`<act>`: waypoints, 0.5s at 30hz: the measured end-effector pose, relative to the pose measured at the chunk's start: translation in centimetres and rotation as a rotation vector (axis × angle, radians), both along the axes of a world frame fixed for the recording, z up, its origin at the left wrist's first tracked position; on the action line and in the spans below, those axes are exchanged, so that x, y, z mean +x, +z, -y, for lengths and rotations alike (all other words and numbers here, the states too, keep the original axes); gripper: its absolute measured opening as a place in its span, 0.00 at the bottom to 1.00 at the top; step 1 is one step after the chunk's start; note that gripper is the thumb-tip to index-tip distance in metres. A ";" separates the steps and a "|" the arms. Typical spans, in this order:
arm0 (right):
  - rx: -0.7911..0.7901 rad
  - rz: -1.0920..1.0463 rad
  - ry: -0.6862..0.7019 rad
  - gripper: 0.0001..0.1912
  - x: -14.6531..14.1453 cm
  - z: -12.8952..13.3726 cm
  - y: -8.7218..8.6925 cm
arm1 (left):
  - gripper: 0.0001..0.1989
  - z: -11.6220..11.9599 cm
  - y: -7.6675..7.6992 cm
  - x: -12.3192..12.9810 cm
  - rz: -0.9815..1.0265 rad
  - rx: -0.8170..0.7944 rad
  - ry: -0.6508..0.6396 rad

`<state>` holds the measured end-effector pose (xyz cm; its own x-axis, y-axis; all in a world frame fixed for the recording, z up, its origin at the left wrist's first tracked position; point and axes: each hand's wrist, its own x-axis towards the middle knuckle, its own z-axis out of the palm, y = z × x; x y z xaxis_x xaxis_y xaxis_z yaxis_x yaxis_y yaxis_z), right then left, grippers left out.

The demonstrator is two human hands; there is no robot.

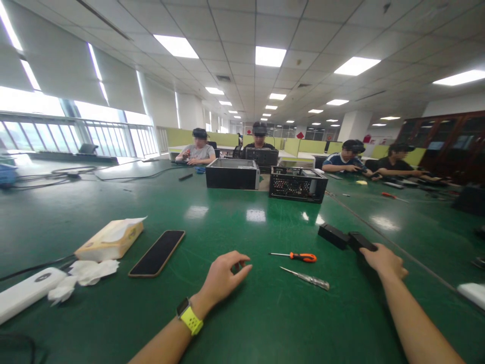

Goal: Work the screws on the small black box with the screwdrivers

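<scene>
My left hand hovers over or rests on the green table, fingers loosely curved and apart, holding nothing. At the right, my right hand grips a black block. Just left of that block lies a second black block, their ends close together. Between my hands lie an orange-and-black screwdriver and, nearer to me, a clear-handled screwdriver. Both point their tips to the left.
A phone, a tissue pack, crumpled tissues and a white device lie at left. Two metal cases stand farther back. Several people sit beyond. Cables run along the left.
</scene>
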<state>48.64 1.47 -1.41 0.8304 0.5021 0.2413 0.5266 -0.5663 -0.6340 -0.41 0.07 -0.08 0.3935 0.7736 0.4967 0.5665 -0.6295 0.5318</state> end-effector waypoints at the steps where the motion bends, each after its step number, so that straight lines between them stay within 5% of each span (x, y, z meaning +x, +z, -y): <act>1: 0.000 -0.029 -0.008 0.26 0.3 0.2 0.1 | 0.09 0.0 0.0 0.0 0.000 -0.001 -0.002; 8: 0.305 0.006 0.060 0.39 -3.1 0.2 2.4 | 0.08 0.0 0.0 0.1 0.011 0.000 -0.009; 12: 0.420 0.018 0.415 0.39 -9.8 0.4 2.8 | 0.09 0.1 0.0 0.2 0.021 -0.001 -0.041; 15: 0.388 0.010 0.787 0.30 -15.8 1.7 2.6 | 0.15 0.3 0.2 0.2 0.069 0.011 -0.083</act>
<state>32.81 -0.26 1.18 0.2747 0.8093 0.5192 0.6802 0.2181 -0.6999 -0.21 -0.24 0.09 0.4205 0.7340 0.5333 0.4747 -0.6789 0.5601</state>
